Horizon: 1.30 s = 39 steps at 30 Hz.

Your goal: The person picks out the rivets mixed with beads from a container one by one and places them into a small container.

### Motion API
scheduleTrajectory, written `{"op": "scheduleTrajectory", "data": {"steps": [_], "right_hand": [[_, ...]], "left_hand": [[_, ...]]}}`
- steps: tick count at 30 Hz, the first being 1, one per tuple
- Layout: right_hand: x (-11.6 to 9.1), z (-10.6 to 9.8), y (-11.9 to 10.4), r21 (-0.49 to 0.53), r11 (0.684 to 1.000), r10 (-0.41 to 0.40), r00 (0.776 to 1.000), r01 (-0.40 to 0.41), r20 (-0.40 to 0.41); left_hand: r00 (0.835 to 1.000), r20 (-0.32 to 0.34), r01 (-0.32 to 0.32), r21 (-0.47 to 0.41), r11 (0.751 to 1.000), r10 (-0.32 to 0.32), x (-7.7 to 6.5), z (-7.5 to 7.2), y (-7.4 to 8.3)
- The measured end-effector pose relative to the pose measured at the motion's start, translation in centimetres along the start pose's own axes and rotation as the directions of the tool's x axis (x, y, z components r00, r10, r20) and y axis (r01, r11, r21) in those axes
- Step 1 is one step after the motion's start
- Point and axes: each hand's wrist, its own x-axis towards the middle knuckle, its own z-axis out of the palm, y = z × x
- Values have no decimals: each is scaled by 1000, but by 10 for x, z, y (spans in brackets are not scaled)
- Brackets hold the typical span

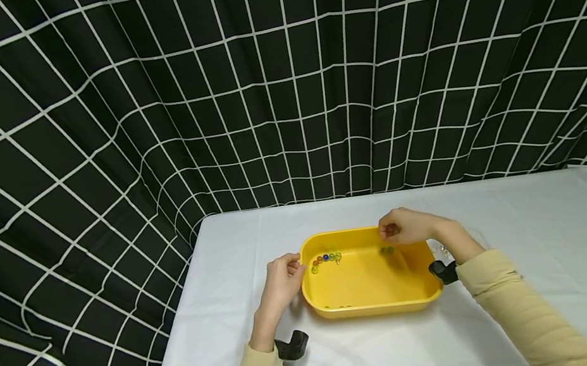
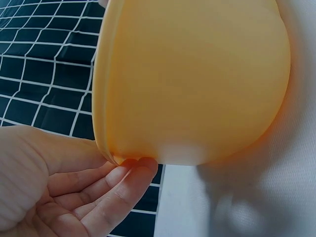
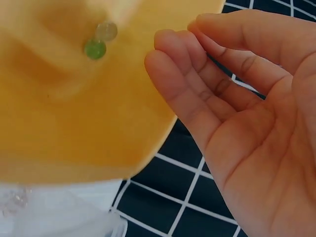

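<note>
A yellow plastic basin (image 1: 369, 280) holds several small glass marbles. My left hand (image 1: 281, 281) pinches its left rim, the thumb and fingertips meeting at the edge in the left wrist view. Over the far right part of the basin is my right hand (image 1: 406, 226), its fingers loosely bent, with nothing visible between them. Below it lie two marbles, a green one (image 3: 95, 49) and a paler one (image 3: 106, 31). A curved row of marbles, including a blue one (image 1: 325, 257), lies at the basin's far left. Others show partly behind the near wall.
Clear plastic (image 3: 74, 212) lies to the right of the basin, partly hidden behind my right wrist in the head view. White cloth (image 1: 226, 264) covers the table. Black curtain with a white grid (image 1: 283, 82) hangs behind and at the sides.
</note>
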Motion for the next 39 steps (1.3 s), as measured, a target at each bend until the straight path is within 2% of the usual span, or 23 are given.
{"op": "scheduleTrajectory", "data": {"steps": [5, 12, 19, 27, 39], "right_hand": [[8, 6, -1, -4, 1000, -2, 1000, 2, 10], [17, 12, -5, 41, 999, 21, 998, -24, 57], [25, 18, -12, 32, 999, 28, 997, -31, 73], [35, 24, -19, -18, 1000, -3, 998, 4, 68], [47, 36, -28, -50, 996, -63, 993, 69, 104]], "left_hand": [[1000, -1, -5, -1, 1000, 5, 0, 0, 0], [1000, -6, -11, 3, 1000, 11, 0, 1, -1], [1000, -4, -6, -2, 1000, 6, 0, 1, -2], [1000, -6, -9, 5, 1000, 10, 1, 0, -2], [1000, 3, -1, -6, 1000, 1, 0, 0, -2]]}}
